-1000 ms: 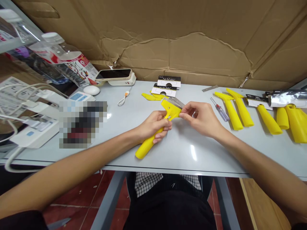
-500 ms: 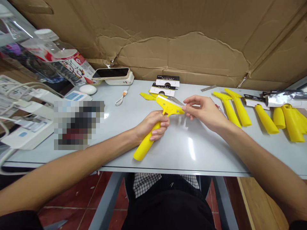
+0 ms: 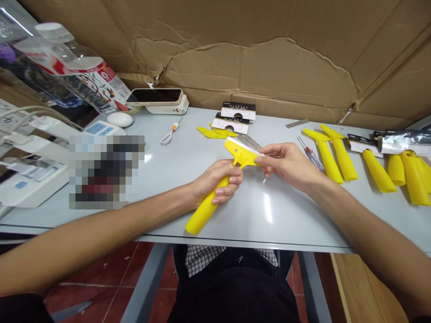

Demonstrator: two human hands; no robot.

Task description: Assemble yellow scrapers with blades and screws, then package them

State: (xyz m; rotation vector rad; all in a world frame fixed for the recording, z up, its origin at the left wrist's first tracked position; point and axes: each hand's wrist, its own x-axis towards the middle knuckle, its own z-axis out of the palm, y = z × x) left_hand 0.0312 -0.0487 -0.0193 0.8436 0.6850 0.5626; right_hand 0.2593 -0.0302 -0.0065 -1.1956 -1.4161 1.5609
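Observation:
My left hand (image 3: 220,181) is wrapped round the handle of a yellow scraper (image 3: 202,213), whose wide head points up and away from me. A thin metal blade lies along the head's far edge. The fingertips of my right hand (image 3: 286,163) pinch the right end of the scraper head, near a small screw. Beyond the head lie loose metal blades (image 3: 251,141), yellow plastic pieces (image 3: 212,133) and white-and-black card packages (image 3: 230,123). A screwdriver (image 3: 313,157) with a clear handle rests just right of my right hand.
Several yellow scrapers (image 3: 345,159) and handles (image 3: 415,179) lie at the right. One blade (image 3: 297,123) is near the cardboard (image 3: 296,72). At the left are a phone (image 3: 155,96), a white mouse (image 3: 120,119), a bottle (image 3: 97,80) and power strips (image 3: 33,179) with cables.
The scraper head and my right hand have shifted slightly right and toward me in the picture. My right fingers still grip the head's end. The screwdriver shows more fully.

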